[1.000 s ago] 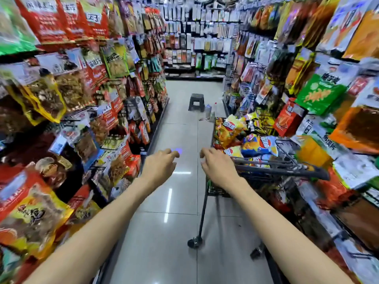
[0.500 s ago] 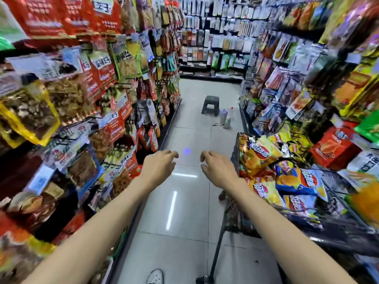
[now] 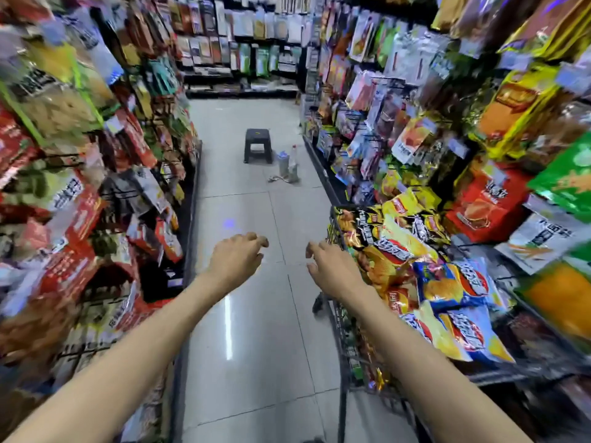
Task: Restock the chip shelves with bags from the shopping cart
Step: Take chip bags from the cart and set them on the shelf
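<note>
Head view. An aisle between two walls of hanging snack packets, seen from above the person's outstretched forearms. The left hand (image 3: 236, 260) and the right hand (image 3: 332, 270) hang over the bare floor (image 3: 256, 346) at mid-aisle, a little apart from each other, fingers loosely curled; each grip is empty and slack, holding nothing. The shopping cart (image 3: 343, 330) stands to the right, close against the right shelves (image 3: 479, 155), heaped with chip bags (image 3: 447, 282) in yellow, orange and blue. The right hand is just beside the cart's near-left rim; whether it touches the wire cannot be told. The left shelves (image 3: 80, 187) are blurred, with a dark gap low among the red packets. Far down the aisle stand a black stool (image 3: 257, 145) and a bottle (image 3: 293, 161) on the floor.

Change. A second earlier the right hand lay over the cart's handle and the cart sat further ahead; now the cart is alongside and its load fills the right near field, while both hands keep the same empty pose.

Meaning. Judged from this, the approach is ending and no bag has yet been lifted; the next step is probably a reach right into the heap.
</note>
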`<state>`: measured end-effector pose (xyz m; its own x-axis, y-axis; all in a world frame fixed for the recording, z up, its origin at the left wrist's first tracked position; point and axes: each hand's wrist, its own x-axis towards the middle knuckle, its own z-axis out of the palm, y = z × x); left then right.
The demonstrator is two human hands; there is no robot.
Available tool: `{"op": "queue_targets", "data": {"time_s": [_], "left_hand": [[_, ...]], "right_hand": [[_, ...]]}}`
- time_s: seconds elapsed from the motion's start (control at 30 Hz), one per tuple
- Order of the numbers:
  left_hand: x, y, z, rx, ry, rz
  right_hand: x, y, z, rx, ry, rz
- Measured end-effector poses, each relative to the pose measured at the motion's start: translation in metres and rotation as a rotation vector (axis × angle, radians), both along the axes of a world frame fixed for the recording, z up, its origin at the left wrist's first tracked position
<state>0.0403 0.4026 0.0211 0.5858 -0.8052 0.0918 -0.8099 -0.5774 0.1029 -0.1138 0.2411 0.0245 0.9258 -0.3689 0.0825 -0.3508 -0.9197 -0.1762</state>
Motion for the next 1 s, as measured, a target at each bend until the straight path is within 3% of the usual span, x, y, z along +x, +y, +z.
{"op": "queue_targets", "data": {"time_s": [0.57,0.87,1.0], "left_hand": [[0.05,-0.297,-0.046,0.076,0.047,-0.465],[0.035,-0.379,-0.091,0.269,0.063,-0.769],[0.041,-0.396,-0.113,0.421,0.015,-0.873]], "right_hand": [[0.009,-0.224,-0.03,0.045,0.106,-0.486],[-0.052,-0.25,-0.051,0.122,0.116,-0.843],[-0.064,-0.236,-0.066,0.214,0.289,-1.033]]}}
